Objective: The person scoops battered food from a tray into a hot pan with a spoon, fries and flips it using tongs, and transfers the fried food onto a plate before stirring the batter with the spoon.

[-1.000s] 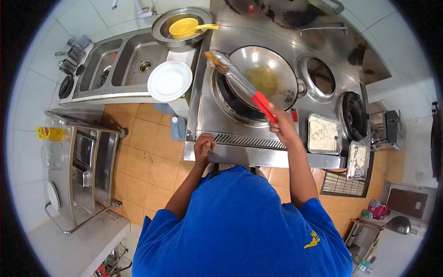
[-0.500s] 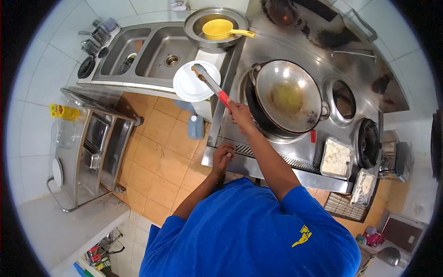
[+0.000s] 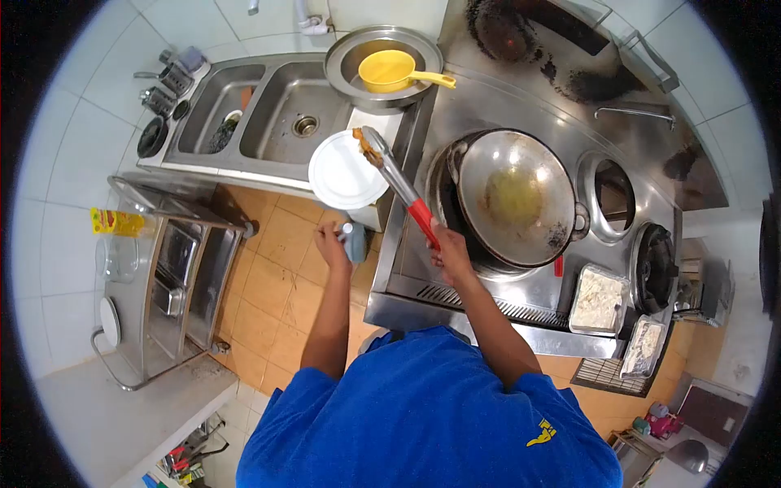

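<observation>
My right hand (image 3: pixel 450 250) grips the red handles of metal tongs (image 3: pixel 399 176). A browned piece of food (image 3: pixel 368 152) is at the tongs' tips, above the right edge of a white plate (image 3: pixel 338 172). That plate lies on the ledge between the sink and the stove. Below it is my left hand (image 3: pixel 333 244), holding nothing, its fingers loosely bent and apart. A blue-grey jug (image 3: pixel 353 244) stands on the floor just beyond that hand. To the right of the tongs, a large wok (image 3: pixel 515 195) with yellowish oil in its bottom sits on the burner.
A yellow dipper (image 3: pixel 388 71) rests in a metal basin (image 3: pixel 342 55) beside the double sink (image 3: pixel 281 154). Two trays of white flour-like stuff, one on the stove corner (image 3: pixel 599 301) and one beyond it (image 3: pixel 643 346), lie right. A metal trolley (image 3: pixel 154 301) stands left.
My left hand has moved forward and left from the stove's front edge to below the plate. The tongs now point more steeply, with the food at the plate's right edge. The view has shifted slightly.
</observation>
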